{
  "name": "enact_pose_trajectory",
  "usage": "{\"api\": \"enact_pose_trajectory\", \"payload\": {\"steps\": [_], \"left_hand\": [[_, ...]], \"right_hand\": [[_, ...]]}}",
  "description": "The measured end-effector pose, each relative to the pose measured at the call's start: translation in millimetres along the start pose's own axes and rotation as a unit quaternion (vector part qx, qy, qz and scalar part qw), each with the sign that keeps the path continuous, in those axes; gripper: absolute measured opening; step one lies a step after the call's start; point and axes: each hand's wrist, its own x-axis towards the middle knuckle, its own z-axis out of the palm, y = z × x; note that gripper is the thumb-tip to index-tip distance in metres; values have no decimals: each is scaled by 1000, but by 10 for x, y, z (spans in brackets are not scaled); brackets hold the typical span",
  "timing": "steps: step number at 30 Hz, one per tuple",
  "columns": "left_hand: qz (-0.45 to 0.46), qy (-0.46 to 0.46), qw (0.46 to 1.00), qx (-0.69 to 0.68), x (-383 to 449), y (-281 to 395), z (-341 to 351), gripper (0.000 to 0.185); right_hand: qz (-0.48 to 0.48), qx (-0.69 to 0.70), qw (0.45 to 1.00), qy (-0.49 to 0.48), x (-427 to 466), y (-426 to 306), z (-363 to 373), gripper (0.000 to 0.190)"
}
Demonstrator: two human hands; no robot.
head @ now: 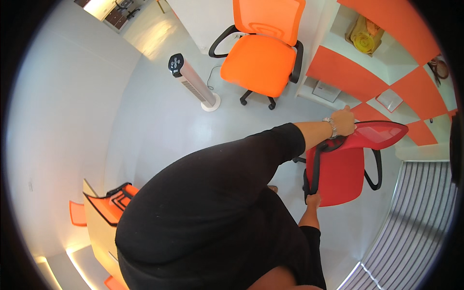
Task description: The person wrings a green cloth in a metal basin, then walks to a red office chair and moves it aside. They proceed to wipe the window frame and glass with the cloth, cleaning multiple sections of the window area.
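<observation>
A red office chair (pixel 339 177) with black armrests stands to my right. My left hand (pixel 343 121), with a metal watch at the wrist, is closed on the near edge of its mesh backrest (pixel 380 133). The fingers are partly hidden behind that edge. Lower down, my right hand (pixel 313 200) is wrapped around the front end of the near black armrest (pixel 316 174). My body in a black top leans toward the chair and covers much of the floor.
An orange office chair (pixel 259 61) is by the wall, with a tower fan (pixel 194 83) and its cord beside it. Orange-and-white shelving (pixel 348 76) rises behind the red chair. Striped blinds (pixel 417 206) are at right. At lower left, orange chairs (pixel 117 203) surround a wooden table (pixel 96 235).
</observation>
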Motion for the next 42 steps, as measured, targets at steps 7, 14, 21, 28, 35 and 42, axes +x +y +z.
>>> {"api": "enact_pose_trajectory", "payload": {"steps": [7,14,21,28,35,42], "left_hand": [[59,-63,996,0,-490,-644,-652,25],[38,-138,990,9,-828,-1319,-1365,37],[154,-195,965,80,-1214,-2016,-2122,40],[273,-95,956,54,-1724,-2926,-2676,41],[197,-273,937,90,-1988,-3393,-3540,42],[385,-243,888,63,-2065,-4327,-4074,44]], "right_hand": [[58,44,997,33,-746,-704,901,62],[65,92,994,15,-1522,-1428,1356,73],[97,142,985,-5,-2319,-2184,2106,78],[120,233,965,-12,-3099,-2835,2350,89],[141,265,953,-35,-3912,-3790,2819,97],[249,339,907,-17,-4586,-5024,3297,83]]}}
